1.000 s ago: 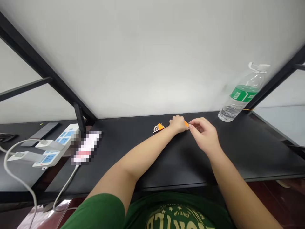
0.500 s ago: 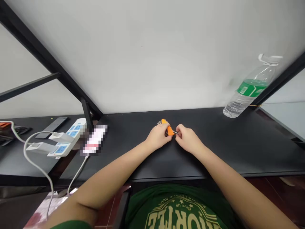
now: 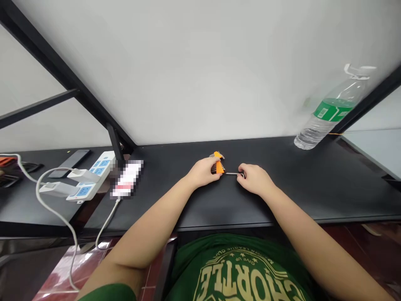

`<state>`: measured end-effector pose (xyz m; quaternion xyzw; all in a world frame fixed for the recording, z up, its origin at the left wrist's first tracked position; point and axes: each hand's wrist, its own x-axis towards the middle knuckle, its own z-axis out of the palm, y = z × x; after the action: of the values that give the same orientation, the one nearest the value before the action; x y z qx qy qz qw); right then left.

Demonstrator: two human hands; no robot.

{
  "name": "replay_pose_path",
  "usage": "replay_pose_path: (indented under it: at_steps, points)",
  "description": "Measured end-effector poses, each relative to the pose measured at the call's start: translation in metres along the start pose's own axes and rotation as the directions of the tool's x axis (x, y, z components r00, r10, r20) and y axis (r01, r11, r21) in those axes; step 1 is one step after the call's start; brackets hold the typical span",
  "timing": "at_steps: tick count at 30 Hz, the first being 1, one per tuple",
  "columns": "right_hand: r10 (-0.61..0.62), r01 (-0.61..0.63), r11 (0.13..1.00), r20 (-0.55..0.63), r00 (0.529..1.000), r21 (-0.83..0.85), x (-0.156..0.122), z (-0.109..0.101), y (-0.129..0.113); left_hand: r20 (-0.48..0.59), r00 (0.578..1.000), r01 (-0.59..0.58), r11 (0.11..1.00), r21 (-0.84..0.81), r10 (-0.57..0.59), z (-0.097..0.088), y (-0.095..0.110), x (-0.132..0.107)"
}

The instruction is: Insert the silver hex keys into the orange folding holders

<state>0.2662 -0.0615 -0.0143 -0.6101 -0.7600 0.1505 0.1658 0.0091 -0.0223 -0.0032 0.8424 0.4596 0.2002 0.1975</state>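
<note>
My left hand (image 3: 204,172) is closed around an orange hex key holder (image 3: 220,168) just above the black table (image 3: 200,209). Several dark hex keys show along the holder's sides, and their bent ends stick out at its far end. Pinched in the fingertips of my right hand (image 3: 255,179) is a single thin hex key (image 3: 232,173). Its shaft spans the gap between both hands, with its left end close to the holder's near corner; whether it still touches the holder I cannot tell. My palms and fingers hide parts of both things.
A large water bottle (image 3: 326,110) with a green label stands at the back right by the wall (image 3: 219,83). To the left are a blurred-out phone (image 3: 128,179) on a charging cable (image 3: 108,219), a white power strip (image 3: 94,175) with plugs, and a dark slab (image 3: 69,163).
My right hand has moved right, away from the holder, drawing the hex key along so more of its shaft shows. My left hand keeps its hold. The view has shifted slightly.
</note>
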Motion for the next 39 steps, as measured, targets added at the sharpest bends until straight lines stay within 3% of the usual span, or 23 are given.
replay_pose_path:
  at_steps: [3,5,7,12,17,22,25,27,32,36,39]
  points:
    - [-0.203,0.208,0.978,-0.154,0.967,0.021,-0.001,0.008,-0.007,-0.035,0.998,-0.048,0.998,-0.048,0.046,0.006,0.007,0.0]
    - [-0.319,0.336,0.94,-0.185,0.929,0.066,0.0,0.013,-0.011,-0.045,0.996,-0.074,0.996,-0.058,0.071,0.008,0.014,0.0]
    - [-0.362,0.387,0.916,-0.193,0.912,0.109,0.002,0.017,-0.013,-0.045,0.996,-0.079,0.995,-0.056,0.077,0.009,0.018,0.0]
    - [-0.296,0.349,0.921,-0.273,0.915,0.173,0.005,0.017,-0.005,-0.046,0.998,-0.031,1.0,-0.001,0.031,0.01,0.015,0.002]
    - [-0.207,0.261,0.931,-0.218,0.954,0.256,0.009,0.011,0.006,-0.006,1.0,0.001,0.999,0.037,-0.001,0.011,0.013,0.003]
    - [-0.058,0.115,0.974,-0.278,0.959,0.195,0.01,-0.003,0.018,-0.012,0.999,0.039,0.998,0.047,-0.038,0.007,0.014,0.002]
    - [0.068,-0.05,0.994,-0.182,0.981,0.1,0.01,-0.013,0.027,-0.003,0.997,0.073,0.997,-0.019,-0.073,0.004,0.007,0.001]
    - [0.085,-0.083,0.996,-0.083,0.993,0.026,0.01,-0.016,0.029,0.003,0.997,0.082,0.994,-0.074,-0.082,0.004,0.002,0.001]
    - [-0.087,0.087,0.996,-0.007,0.996,-0.023,0.005,-0.008,0.02,-0.008,0.999,0.036,0.993,-0.11,-0.037,0.006,0.002,0.002]
    - [-0.27,0.27,0.963,0.043,0.962,-0.01,0.0,0.002,0.01,-0.026,1.0,-0.01,0.999,-0.039,0.009,0.006,0.007,0.002]
    - [-0.303,0.303,0.953,0.029,0.953,0.016,-0.001,0.005,0.004,-0.03,0.999,-0.025,1.0,-0.011,0.024,0.006,0.008,0.001]
